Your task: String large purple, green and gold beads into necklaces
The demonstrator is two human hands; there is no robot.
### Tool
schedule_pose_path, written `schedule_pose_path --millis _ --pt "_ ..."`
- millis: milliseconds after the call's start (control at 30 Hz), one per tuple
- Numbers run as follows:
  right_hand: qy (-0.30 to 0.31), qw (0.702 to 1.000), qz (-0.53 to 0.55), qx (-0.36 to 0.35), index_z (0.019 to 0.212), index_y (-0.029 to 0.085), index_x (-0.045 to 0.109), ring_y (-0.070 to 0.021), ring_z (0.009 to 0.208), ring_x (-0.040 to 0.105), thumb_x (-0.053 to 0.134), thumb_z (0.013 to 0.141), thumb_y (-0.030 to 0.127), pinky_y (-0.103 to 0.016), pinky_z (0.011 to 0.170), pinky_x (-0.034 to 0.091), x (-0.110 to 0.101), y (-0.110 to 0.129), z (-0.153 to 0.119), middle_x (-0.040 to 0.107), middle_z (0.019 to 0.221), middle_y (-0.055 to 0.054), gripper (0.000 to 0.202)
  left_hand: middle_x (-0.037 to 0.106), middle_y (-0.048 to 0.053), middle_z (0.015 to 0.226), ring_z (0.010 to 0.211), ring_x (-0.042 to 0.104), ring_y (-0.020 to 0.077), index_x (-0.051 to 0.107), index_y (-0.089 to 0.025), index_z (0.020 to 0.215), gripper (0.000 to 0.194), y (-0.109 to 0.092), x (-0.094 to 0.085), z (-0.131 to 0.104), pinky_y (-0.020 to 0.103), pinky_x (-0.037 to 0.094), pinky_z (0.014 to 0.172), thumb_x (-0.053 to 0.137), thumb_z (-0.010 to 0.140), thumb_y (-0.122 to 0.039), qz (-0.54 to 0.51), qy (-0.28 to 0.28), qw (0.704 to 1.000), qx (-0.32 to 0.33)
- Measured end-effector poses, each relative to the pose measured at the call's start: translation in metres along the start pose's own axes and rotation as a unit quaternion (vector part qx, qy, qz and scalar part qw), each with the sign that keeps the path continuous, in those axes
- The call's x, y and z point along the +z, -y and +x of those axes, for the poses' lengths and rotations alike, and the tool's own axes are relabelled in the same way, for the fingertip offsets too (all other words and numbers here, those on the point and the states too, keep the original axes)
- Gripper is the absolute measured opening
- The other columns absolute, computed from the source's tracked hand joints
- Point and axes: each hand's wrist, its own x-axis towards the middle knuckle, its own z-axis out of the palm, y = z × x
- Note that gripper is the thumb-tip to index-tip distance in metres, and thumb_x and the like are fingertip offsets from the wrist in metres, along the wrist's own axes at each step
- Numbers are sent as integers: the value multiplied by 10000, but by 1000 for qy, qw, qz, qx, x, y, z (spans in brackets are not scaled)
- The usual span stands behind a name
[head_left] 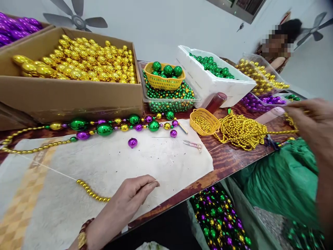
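My left hand [132,194] is closed in a pinch over the white cloth, on a thin thread. A short row of gold beads [93,193] runs on that thread from the left and passes behind the hand. My right hand [309,121] is raised at the far right, blurred, its fingers drawn together. A faint thread line leads from my left fingertips up toward them, over the table edge. Below the right hand is a heap of gold bead strands [241,130]. A bead garland [105,129] of green, purple and gold lies looped across the cloth's back edge.
Small scissors [192,144] and a loose purple bead [132,142] lie on the cloth [104,159]. Behind stand a yellow basket [205,121], a carton [70,93] of gold beads and a foam box [215,81]. A person [279,45] is at the far right.
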Motion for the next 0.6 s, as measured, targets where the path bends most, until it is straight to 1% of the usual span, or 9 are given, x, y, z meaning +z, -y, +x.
schedule_pose_path --millis 33,67,133,233,300,367,433,500,600 --pt "-10 1000 -22 -4 1030 181 725 -306 1016 642 429 901 498 -371 725 446 13 7 -2 697 1120 -131 452 641 17 699 529 487 129 697 -239 954 303 2 -4 -3 220 384 473 451 919 -411 -2 -15 1000 -2" --pt "36 999 -15 -25 1105 155 685 -288 987 649 435 918 446 -376 769 455 30 15 -6 698 1092 -152 426 646 19 714 521 483 127 697 -244 965 296 5 -9 -6 220 384 463 464 911 -419 -5 -33 999 -6" --pt "137 988 18 -70 1023 140 693 -231 891 673 466 931 353 -336 770 478 75 33 -20 718 999 -120 324 630 13 684 492 461 121 697 -250 976 290 11 -20 -13 216 368 435 490 894 -436 -12 -64 998 -20" --pt "243 963 19 -114 937 165 704 -171 808 670 496 927 231 -257 711 487 138 59 -47 720 922 -61 218 566 -5 587 452 419 110 700 -245 963 289 18 -36 -23 209 330 402 517 876 -452 -20 -97 994 -39" --pt "275 952 12 -136 903 169 709 -164 828 658 480 927 184 -244 727 478 167 75 -63 709 902 -56 230 564 -8 588 454 414 106 698 -243 953 280 18 -42 -26 208 326 406 528 871 -450 -19 -112 993 -44" --pt "282 948 6 -150 925 185 715 -166 887 643 475 927 172 -248 771 462 183 91 -73 699 938 -57 241 582 -9 615 467 427 106 694 -244 944 269 14 -45 -25 209 339 420 530 872 -445 -18 -119 992 -41" --pt "279 948 -4 -156 948 196 717 -187 932 626 498 917 190 -274 794 443 190 107 -77 688 976 -69 221 616 0 668 495 456 112 692 -241 924 274 8 -46 -24 215 352 434 509 885 -442 -16 -114 993 -38" --pt "270 950 -17 -153 925 176 716 -225 929 619 535 897 217 -311 773 430 189 124 -76 679 962 -96 187 643 8 724 558 506 125 689 -237 890 283 0 -45 -22 221 385 477 482 904 -430 -8 -103 994 -35" --pt "243 958 -16 -151 1008 172 687 -242 876 627 516 916 280 -326 704 418 178 152 -69 665 1003 -112 222 639 -2 730 617 532 126 682 -242 851 288 -11 -43 -20 221 413 544 450 927 -395 8 -87 995 -43"
